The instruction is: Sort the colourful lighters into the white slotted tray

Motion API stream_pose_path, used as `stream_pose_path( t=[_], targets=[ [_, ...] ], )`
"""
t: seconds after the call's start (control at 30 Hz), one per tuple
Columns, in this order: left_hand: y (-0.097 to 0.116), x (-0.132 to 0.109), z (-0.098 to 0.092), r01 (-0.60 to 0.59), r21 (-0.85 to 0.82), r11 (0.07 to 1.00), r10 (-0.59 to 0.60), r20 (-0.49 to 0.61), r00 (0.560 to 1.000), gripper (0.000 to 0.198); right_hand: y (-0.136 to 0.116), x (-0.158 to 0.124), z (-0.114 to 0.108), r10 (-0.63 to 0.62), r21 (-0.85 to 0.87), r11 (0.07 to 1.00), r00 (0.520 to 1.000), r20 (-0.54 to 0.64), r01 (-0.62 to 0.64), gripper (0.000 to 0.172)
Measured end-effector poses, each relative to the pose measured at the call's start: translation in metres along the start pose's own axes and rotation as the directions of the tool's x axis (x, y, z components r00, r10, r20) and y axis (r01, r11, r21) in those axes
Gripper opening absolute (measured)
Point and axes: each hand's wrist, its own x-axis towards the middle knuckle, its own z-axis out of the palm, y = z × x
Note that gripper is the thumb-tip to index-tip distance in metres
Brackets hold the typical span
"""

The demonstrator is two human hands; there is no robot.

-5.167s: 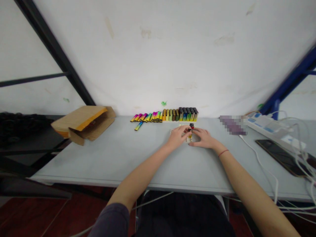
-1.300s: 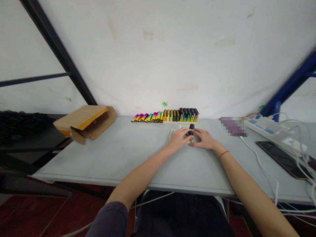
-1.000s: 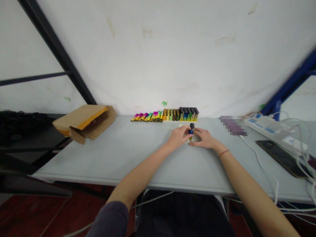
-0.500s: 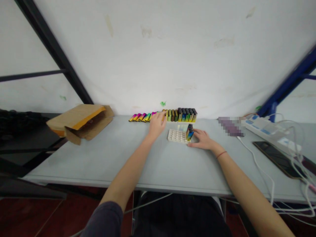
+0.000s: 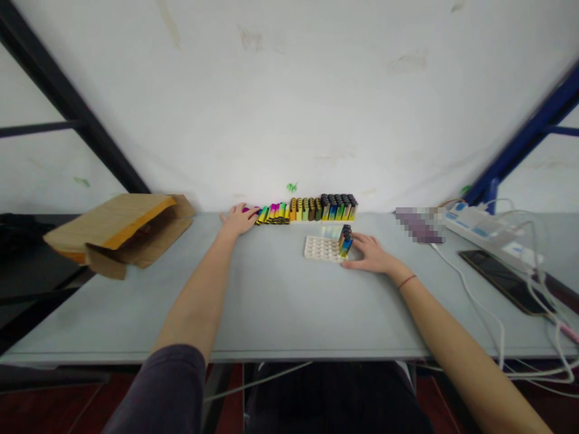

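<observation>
My left hand (image 5: 239,220) lies over the left end of a row of shiny lighters (image 5: 274,214) on their sides, its fingers spread and touching them; some of these are hidden under it. A white tray with round holes (image 5: 319,248) sits on the table in front of me. Along its right end stands a short column of lighters with black tops (image 5: 345,241). My right hand (image 5: 373,254) grips the tray's right end, thumb at the near corner and fingers beside the lighters.
By the wall stand upright lighters with yellow tops (image 5: 305,209) and a block with black tops (image 5: 339,207). An opened brown cardboard box (image 5: 117,226) is at left. A pixelated purple object (image 5: 420,226), a power strip (image 5: 488,232), a phone (image 5: 502,280) and white cables (image 5: 470,289) occupy the right.
My left hand has moved left, from beside the yellow-topped lighters to the far left end of the lying ones. My right hand stays at the tray. The view has shifted slightly.
</observation>
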Motion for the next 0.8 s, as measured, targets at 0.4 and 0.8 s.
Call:
stream_pose_path(
  t=[0.4, 0.8],
  targets=[
    [-0.011, -0.019, -0.002, 0.040, -0.023, 0.999, -0.040, -0.023, 0.999, 0.054, 0.000, 0.001, 0.002, 0.005, -0.028, 1.000, 1.000, -0.008, -0.005, 0.095],
    [-0.035, -0.093, 0.001, 0.039, 0.048, 0.998, -0.032, -0.124, 0.992, 0.050, 0.002, 0.002, 0.001, -0.021, -0.017, 1.000, 1.000, -0.007, 0.021, 0.090]
  ],
)
